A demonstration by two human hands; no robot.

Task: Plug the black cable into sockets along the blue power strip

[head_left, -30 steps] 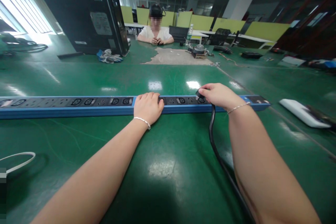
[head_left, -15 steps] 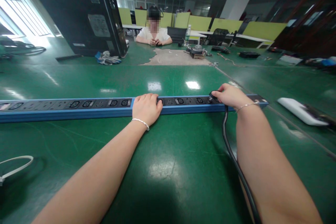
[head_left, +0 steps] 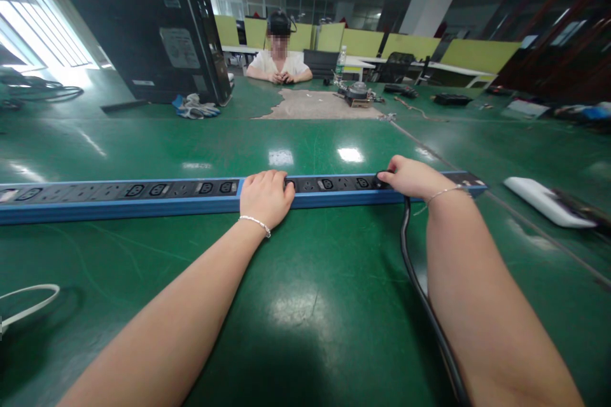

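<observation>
A long blue power strip (head_left: 329,200) with a black face of several sockets lies across the table in front of me. Wrapped over its middle is my left hand (head_left: 267,196), closed on the strip with the thumb on the socket face. Toward the strip's right end, my right hand (head_left: 411,177) pinches a black power plug (head_left: 383,177) against the sockets. The plug's front is down at the socket face; how deep it sits is hidden. From beneath that hand a thick black cable (head_left: 413,267) runs down toward me beside my forearm.
A black computer case (head_left: 138,38) stands at the back left, with work gloves (head_left: 195,107) before it. Across the table sits a person (head_left: 278,67). A white object (head_left: 547,202) lies right of the strip, a pale cable loop (head_left: 45,287) at lower left.
My right hand has shifted slightly left and down with the plug, whose prongs showed before and are now out of sight. My left hand stays on the strip.
</observation>
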